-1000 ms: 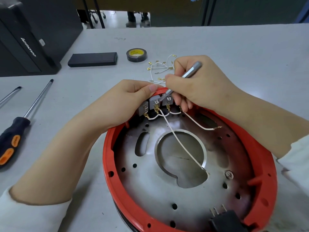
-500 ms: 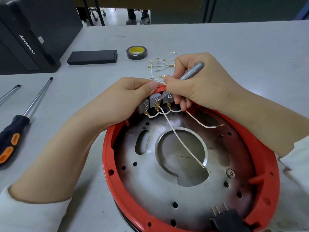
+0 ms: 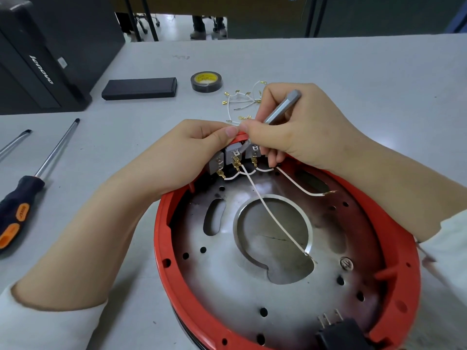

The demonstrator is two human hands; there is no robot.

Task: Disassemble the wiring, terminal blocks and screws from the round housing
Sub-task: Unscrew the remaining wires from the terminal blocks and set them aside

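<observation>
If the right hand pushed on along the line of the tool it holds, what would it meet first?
Probably the middle terminal block: the right hand grips a grey screwdriver whose tip already looks at or near it, though depth is unclear.

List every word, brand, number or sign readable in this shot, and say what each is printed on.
"lenovo": white letters on the side of the black computer case.
Yellow core label of the black tape roll: print too blurred to read.
Orange inlays on the screwdriver handle: marks too small to read.
Round stamp on the metal plate: unreadable.
</observation>
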